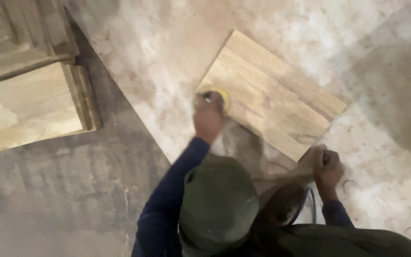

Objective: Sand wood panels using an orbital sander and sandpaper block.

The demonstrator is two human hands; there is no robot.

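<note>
Wooden panel [274, 95] is lying flat on dusty floor [167, 71], center-right of frame. My left hand [208, 114] is gripping a yellow-disc sander [220, 95] at panel's left corner, fingers closed. My right hand [328, 167] is fisted near panel's lower edge; contents: can't tell.

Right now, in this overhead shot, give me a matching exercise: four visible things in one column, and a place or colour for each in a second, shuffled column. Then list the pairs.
Things:
1. Wooden board
2. Yellow sanding disc
3. Green cap
4. Stacked wooden panels

Places or colours:
A. At the left edge of the view, apart from the work
B. Flat on the dusty floor, in the middle of the view
C. Under the left hand, at the board's near corner
D. On the person's head, at the bottom centre

Pairs: 1-B, 2-C, 3-D, 4-A
</note>
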